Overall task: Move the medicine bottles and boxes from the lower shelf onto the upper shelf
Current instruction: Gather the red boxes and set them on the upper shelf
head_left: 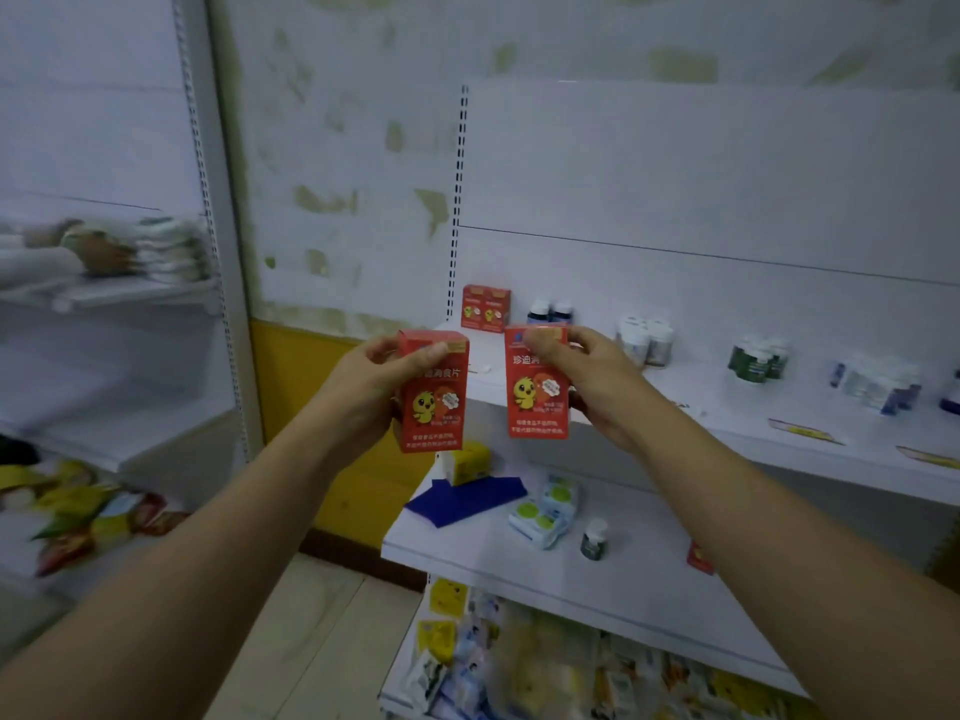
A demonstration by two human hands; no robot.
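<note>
Left hand (374, 387) is wrapped round one red box (434, 402), thumb across the upper front. Right hand (587, 381) pinches a second red box (535, 397) near its top, with the fingers tucked behind. Both cartons are upright, side by side but not touching, held up in front of the left end of the upper shelf (727, 423), so neither is set down yet.

Progress-wise, I'd say well past halfway. Up top there's already a matching pair of red boxes (485, 308) in the back left corner, dark bottles (549, 311) just beside them, then white bottles (644, 337), green-labelled bottles (758, 358) and some small blue-and-white boxes (878, 384) further right.

The lower shelf (415, 550) looks thinned out. What's left is a small white-capped bottle (593, 538), a few white-and-green packets (545, 511), a yellow box (470, 462) by a blue sheet (467, 498), and a bit of another red carton (698, 557) peeking out behind the right forearm. So there are a handful more trips after these two.

The boxes themselves are tall, slim red cardboard with a yellow cartoon chick on the front and white Chinese lettering. The small print is too blurry to read. They look light and stiff, so they should stand fine next to the pair already up there.
</note>
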